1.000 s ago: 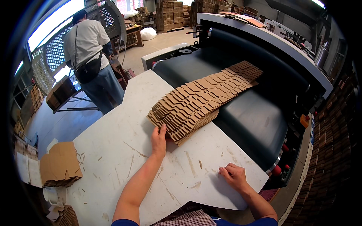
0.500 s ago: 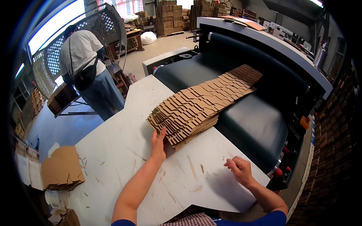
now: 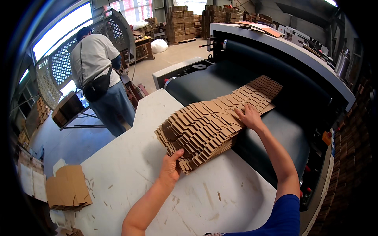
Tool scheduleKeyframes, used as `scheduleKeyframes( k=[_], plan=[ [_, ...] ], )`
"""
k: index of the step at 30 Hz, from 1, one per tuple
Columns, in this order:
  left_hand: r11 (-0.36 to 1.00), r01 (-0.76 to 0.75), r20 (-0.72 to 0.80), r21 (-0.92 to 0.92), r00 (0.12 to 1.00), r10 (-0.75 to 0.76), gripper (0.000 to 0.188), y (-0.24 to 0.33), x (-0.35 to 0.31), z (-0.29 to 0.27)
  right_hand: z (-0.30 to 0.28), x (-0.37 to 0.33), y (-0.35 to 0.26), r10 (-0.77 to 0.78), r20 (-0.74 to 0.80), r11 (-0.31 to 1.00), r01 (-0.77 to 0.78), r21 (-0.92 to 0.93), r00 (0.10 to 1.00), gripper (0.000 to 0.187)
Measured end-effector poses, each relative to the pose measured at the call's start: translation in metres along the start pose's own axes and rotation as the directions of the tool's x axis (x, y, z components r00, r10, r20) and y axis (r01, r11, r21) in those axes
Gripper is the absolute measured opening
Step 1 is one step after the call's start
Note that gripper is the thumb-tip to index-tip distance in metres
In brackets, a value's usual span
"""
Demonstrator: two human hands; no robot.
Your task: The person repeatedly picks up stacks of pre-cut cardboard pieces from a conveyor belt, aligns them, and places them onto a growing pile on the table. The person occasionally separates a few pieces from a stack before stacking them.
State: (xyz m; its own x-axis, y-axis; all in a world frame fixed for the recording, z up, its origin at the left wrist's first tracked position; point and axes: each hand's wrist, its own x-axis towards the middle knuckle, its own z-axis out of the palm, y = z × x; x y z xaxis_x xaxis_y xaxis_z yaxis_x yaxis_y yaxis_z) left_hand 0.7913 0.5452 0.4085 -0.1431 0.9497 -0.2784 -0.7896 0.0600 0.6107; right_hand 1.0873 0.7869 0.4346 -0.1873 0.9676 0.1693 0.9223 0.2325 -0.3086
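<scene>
The long row of flat brown cardboard pieces point(image 3: 214, 122), all leaning on each other like fallen dominoes, lies half on the scratched white table point(image 3: 130, 173) and half on the dark belt of the big grey machine point(image 3: 275, 78). The row runs from the table end, near me, up and across toward the machine's roller.

I think the step in hand is gathering this row into one neat bunch. The next move looks like it calls for both hands to push toward each other and square up the edges, so no pieces slip out.

My left hand point(image 3: 171, 167) is at the near end of the row. Its thumb pokes up against the bottom pieces and the fingers seem tucked under them, so it is partly closed on that end. I cannot tell how tight the hold is. My right hand point(image 3: 249, 117) lies open and flat on top of the row, farther along, fingers spread, pressing down and not gripping.

Further out, a small stack of folded brown cardboard point(image 3: 67, 188) sits off the table's left side. A person in a white shirt and blue trousers point(image 3: 100, 78) stands well apart, facing away.
</scene>
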Motion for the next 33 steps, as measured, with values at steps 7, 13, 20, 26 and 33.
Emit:
scheduleKeyframes(
  k=[7, 13, 20, 26, 33],
  plan=[
    [0.993, 0.119, -0.065, 0.017, 0.991, -0.117, 0.045, 0.001, 0.019, -0.014, 0.025, -0.008, -0.026, -0.012, 0.061, 1.000, 0.012, 0.014, 0.998, 0.095],
    [0.990, 0.108, -0.008, -0.094, 0.994, -0.109, 0.049, 0.002, -0.021, -0.079, 0.030, -0.054, -0.073, 0.000, 0.132, 1.000, -0.001, 0.005, 0.991, 0.103],
    [0.999, 0.022, -0.242, -0.027, 0.970, -0.028, 0.060, 0.078, -0.203, -0.182, 0.002, -0.189, -0.187, -0.354, 0.338, 0.935, 0.326, 0.140, 0.872, 0.091],
    [0.997, -0.012, -0.247, -0.071, 0.969, -0.006, 0.055, 0.113, -0.274, -0.212, 0.028, -0.111, -0.165, -0.074, 0.071, 0.997, 0.071, 0.035, 0.995, 0.061],
    [0.998, 0.033, -0.315, 0.055, 0.949, -0.014, 0.048, 0.120, -0.249, -0.172, 0.066, -0.166, -0.301, -0.171, 0.450, 0.985, 0.154, 0.074, 0.877, 0.093]
  ],
)
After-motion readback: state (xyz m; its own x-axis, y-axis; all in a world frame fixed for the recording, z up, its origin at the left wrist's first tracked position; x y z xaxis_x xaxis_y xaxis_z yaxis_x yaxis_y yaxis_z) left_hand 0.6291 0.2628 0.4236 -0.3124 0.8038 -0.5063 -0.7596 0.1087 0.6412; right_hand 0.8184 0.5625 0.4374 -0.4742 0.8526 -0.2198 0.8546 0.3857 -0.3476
